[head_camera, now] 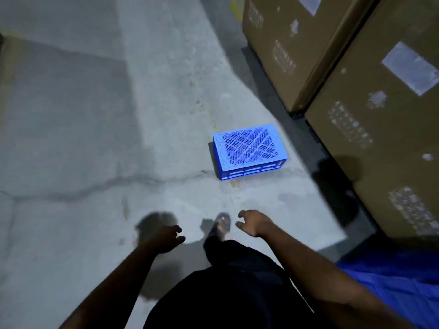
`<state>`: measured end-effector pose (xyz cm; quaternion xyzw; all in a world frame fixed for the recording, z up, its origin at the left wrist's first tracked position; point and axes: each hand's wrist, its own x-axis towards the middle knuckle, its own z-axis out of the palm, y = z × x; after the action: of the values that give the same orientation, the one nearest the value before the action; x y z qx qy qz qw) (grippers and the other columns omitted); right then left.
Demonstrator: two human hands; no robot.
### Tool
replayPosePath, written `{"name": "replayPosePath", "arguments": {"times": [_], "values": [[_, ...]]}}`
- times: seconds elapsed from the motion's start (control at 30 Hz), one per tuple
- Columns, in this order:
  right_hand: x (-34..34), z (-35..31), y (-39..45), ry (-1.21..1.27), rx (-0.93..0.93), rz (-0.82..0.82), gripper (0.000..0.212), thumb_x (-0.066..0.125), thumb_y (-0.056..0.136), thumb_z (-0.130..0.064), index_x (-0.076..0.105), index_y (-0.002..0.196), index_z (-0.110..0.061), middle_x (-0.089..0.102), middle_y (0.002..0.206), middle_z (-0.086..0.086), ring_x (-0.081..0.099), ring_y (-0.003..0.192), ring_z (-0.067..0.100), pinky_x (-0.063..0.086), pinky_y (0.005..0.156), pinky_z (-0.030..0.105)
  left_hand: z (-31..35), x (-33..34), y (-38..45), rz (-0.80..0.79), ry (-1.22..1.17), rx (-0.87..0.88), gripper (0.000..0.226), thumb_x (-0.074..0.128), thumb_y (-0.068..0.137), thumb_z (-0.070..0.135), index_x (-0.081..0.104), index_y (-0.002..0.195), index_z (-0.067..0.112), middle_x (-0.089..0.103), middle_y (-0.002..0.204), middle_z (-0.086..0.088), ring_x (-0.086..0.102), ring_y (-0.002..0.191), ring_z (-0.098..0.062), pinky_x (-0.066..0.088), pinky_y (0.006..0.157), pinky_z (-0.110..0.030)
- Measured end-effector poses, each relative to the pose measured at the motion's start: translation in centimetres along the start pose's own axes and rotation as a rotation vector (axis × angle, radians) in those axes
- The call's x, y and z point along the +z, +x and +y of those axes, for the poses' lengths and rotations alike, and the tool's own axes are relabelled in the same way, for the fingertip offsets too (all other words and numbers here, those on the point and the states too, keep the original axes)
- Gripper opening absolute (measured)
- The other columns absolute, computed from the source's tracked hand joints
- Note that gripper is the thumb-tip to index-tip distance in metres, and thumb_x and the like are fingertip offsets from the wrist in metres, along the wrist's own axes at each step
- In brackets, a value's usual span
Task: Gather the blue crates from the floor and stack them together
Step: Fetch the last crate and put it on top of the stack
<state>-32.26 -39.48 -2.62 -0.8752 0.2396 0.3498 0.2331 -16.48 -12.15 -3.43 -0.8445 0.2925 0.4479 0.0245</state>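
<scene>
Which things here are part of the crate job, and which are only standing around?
Part of the job:
blue crate, upside down on the floor
left hand, empty
right hand, empty

Only around:
cardboard boxes
blue object at lower right, unclear

Bare floor (99, 129) lies open around the blue crate (249, 150); cardboard boxes (370, 110) seemingly crowd its right.

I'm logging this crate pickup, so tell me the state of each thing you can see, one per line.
Blue crate: upside down on the floor, slatted base facing up, untouched.
Left hand: empty, fingers loosely curled, held out in front.
Right hand: empty, fingers loosely spread, short of the crate.
Cardboard boxes: closed, labelled, standing in a row at right.
Concrete floor: cracked, partly in shadow.
Blue object: blurred at lower right; cannot tell what.
</scene>
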Motion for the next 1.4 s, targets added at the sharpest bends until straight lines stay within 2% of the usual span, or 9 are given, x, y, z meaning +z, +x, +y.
{"name": "replayPosePath", "arguments": {"times": [0.2,0.5,0.7,0.83,0.97,1.07,1.2,1.3,1.4], "values": [[-8.7,-3.8,11.6,-0.023,-0.057,-0.081,0.050,0.044,0.096,-0.046,0.052,0.134,-0.014,0.055,0.138,0.015,0.051,0.127,0.033,0.045,0.101,0.040,-3.9,-11.9,6.1,-0.042,-0.091,-0.109,0.052,0.053,0.095,0.044,0.048,0.139,0.016,0.054,0.140,-0.006,0.052,0.126,-0.020,0.039,0.101,-0.024],[-20.8,-7.0,25.0,0.053,0.011,-0.103,0.052,0.045,0.095,-0.046,0.051,0.137,-0.016,0.053,0.141,0.013,0.048,0.130,0.030,0.042,0.104,0.038,-7.5,-31.5,16.3,0.015,-0.054,-0.126,0.044,0.057,0.093,0.037,0.054,0.134,0.020,0.061,0.133,-0.007,0.056,0.121,-0.021,0.040,0.098,-0.025],[-25.1,-6.8,32.3,0.310,0.250,-0.006,0.048,0.048,0.096,-0.045,0.056,0.129,-0.012,0.057,0.135,0.015,0.052,0.124,0.032,0.044,0.097,0.035,-8.0,-43.2,29.6,-0.165,0.224,0.100,0.044,0.054,0.097,0.034,0.051,0.137,0.016,0.053,0.141,-0.004,0.050,0.127,-0.019,0.034,0.097,-0.019],[-25.8,-8.1,32.6,0.663,0.521,0.112,0.045,0.049,0.095,-0.044,0.060,0.124,-0.011,0.059,0.133,0.015,0.054,0.122,0.032,0.044,0.097,0.035,-6.1,-52.0,37.2,-0.235,0.518,0.238,0.045,0.057,0.093,0.045,0.056,0.130,0.021,0.064,0.126,-0.005,0.061,0.113,-0.019,0.045,0.092,-0.024],[-26.0,-11.4,32.1,1.018,0.748,0.183,0.046,0.046,0.097,-0.043,0.057,0.130,-0.013,0.058,0.134,0.013,0.053,0.123,0.030,0.042,0.098,0.031,-1.4,-61.0,45.0,-0.326,0.836,0.402,0.044,0.056,0.090,0.052,0.058,0.124,0.024,0.071,0.106,0.001,0.066,0.097,-0.013,0.049,0.085,-0.023],[-24.4,-13.2,33.2,1.199,0.870,0.232,0.045,0.044,0.099,-0.040,0.056,0.131,-0.010,0.058,0.135,0.012,0.051,0.125,0.029,0.041,0.098,0.030,4.7,-64.8,50.6,-0.348,1.091,0.492,0.046,0.054,0.091,0.052,0.058,0.124,0.021,0.070,0.109,-0.002,0.065,0.102,-0.016,0.047,0.085,-0.024],[-23.0,-14.0,36.2,1.411,1.000,0.275,0.045,0.041,0.100,-0.039,0.058,0.128,-0.009,0.058,0.136,0.012,0.052,0.125,0.029,0.041,0.099,0.030,15.5,-64.5,55.6,-0.356,1.336,0.616,0.048,0.048,0.095,0.049,0.054,0.131,0.018,0.061,0.131,-0.009,0.055,0.121,-0.023,0.042,0.094,-0.024],[-23.2,-13.8,38.6,1.531,1.071,0.337,0.045,0.042,0.099,-0.039,0.060,0.126,-0.008,0.059,0.135,0.013,0.054,0.123,0.029,0.041,0.098,0.030,23.6,-62.4,57.3,-0.349,1.443,0.759,0.049,0.050,0.092,0.050,0.056,0.129,0.019,0.062,0.129,-0.010,0.056,0.120,-0.024,0.043,0.096,-0.026],[-25.5,-13.4,39.9,1.643,1.138,0.448,0.042,0.044,0.101,-0.033,0.055,0.133,-0.009,0.056,0.139,0.015,0.053,0.126,0.031,0.039,0.099,0.029,30.4,-60.0,56.3,-0.392,1.486,0.919,0.048,0.049,0.090,0.051,0.055,0.128,0.022,0.066,0.123,-0.004,0.059,0.115,-0.024,0.045,0.097,-0.030]]}}
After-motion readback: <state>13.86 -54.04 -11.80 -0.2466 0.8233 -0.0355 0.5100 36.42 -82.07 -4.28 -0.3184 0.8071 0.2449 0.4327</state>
